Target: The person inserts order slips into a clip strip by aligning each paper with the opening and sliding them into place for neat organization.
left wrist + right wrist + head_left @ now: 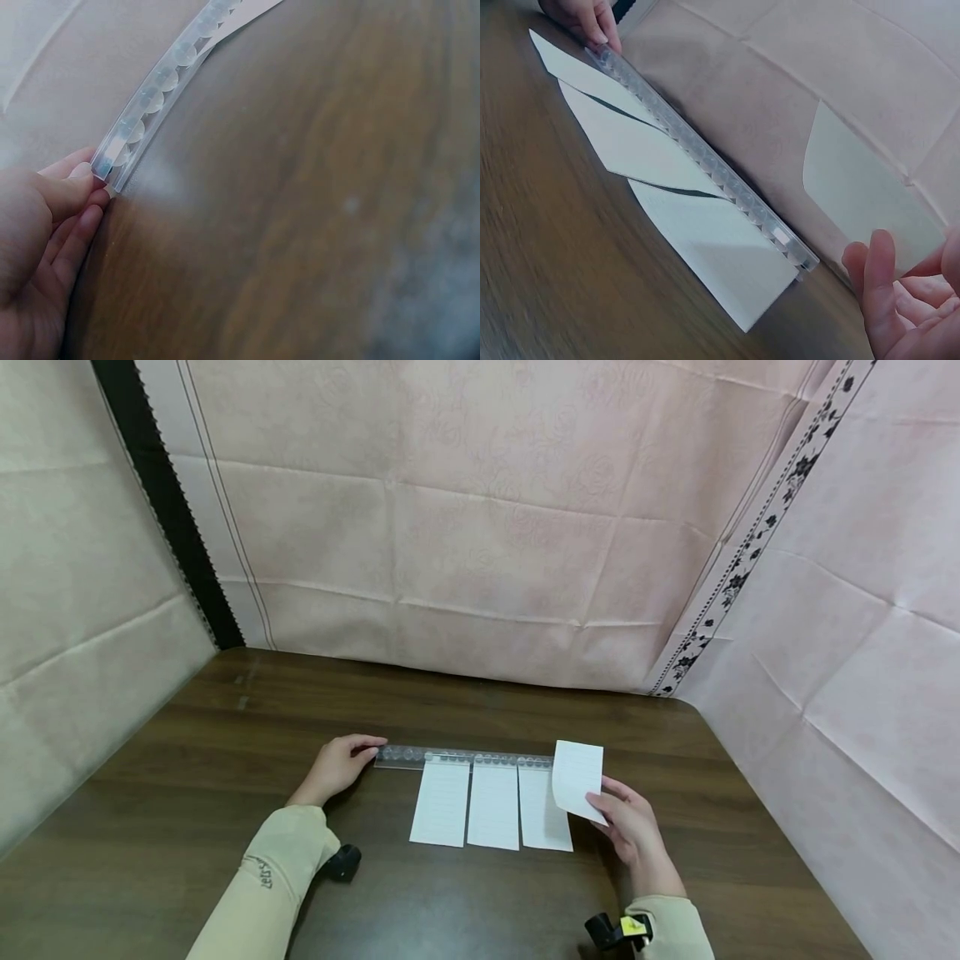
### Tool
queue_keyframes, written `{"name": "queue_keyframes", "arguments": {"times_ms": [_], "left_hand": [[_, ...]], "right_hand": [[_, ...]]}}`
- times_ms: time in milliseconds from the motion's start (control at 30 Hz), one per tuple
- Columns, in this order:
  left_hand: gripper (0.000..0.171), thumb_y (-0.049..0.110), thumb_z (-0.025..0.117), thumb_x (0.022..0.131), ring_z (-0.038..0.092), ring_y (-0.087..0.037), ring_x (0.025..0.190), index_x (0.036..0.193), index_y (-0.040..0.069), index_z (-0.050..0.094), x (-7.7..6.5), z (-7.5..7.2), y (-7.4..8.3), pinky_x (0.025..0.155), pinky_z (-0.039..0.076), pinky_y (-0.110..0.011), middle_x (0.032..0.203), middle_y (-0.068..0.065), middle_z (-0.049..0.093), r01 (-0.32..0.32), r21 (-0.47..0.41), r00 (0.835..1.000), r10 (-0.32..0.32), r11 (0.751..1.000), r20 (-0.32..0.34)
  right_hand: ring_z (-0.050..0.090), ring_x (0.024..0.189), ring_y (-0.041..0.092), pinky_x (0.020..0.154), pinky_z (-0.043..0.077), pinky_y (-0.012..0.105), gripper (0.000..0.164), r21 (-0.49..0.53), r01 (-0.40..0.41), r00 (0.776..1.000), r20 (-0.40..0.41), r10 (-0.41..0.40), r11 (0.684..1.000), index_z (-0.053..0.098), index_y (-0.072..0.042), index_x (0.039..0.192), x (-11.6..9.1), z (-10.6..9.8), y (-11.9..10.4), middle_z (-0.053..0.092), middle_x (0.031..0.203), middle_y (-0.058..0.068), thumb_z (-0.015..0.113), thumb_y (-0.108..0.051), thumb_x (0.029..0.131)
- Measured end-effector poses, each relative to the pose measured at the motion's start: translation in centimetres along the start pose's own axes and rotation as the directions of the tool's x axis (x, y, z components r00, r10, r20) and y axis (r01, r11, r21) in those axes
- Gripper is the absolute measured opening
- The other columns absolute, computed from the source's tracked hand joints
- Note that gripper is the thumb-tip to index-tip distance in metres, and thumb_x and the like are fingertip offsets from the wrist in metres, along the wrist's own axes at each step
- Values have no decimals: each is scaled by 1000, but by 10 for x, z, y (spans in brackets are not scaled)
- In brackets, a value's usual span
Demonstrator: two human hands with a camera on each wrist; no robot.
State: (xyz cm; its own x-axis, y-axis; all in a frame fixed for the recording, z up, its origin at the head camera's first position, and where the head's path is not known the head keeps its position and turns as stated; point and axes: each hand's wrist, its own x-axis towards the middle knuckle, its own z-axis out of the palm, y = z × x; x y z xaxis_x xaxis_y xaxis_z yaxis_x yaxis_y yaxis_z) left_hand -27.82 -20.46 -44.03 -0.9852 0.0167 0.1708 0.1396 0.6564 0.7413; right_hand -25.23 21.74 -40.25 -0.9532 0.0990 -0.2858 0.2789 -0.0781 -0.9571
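Observation:
A clear plastic ticket rail [399, 757] with a row of round clear balls lies across the table. My left hand [337, 767] pinches its left end between thumb and fingers; the left wrist view shows the thumb on the rail's end [112, 161]. Three white paper slips, a left [441, 802], a middle [492, 806] and a right [542, 810] one, extend toward me with their top edges in the rail. My right hand [632, 827] holds a separate white slip [577, 777] by its lower right corner. That slip is raised, covering the rail's right end in the head view.
The dark wooden table [450, 910] has a pale cloth curtain [487, 543] behind it and more cloth at both sides. A black camera [343, 863] is at my left wrist, another [603, 931] at my right.

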Motion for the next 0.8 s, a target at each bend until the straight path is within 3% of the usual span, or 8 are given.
{"name": "queue_keyframes", "arguments": {"times_ms": [800], "left_hand": [[25, 12, 55, 94, 50, -36, 115, 117, 8, 66, 0, 0, 0, 95, 38, -52, 120, -16, 60, 4, -6, 1000, -4, 1000, 1]], "right_hand": [[63, 77, 15, 67, 54, 28, 51, -25, 0, 1000, 6, 0, 1000, 45, 4, 131, 0, 22, 8, 64, 93, 6, 65, -2, 85]]}}
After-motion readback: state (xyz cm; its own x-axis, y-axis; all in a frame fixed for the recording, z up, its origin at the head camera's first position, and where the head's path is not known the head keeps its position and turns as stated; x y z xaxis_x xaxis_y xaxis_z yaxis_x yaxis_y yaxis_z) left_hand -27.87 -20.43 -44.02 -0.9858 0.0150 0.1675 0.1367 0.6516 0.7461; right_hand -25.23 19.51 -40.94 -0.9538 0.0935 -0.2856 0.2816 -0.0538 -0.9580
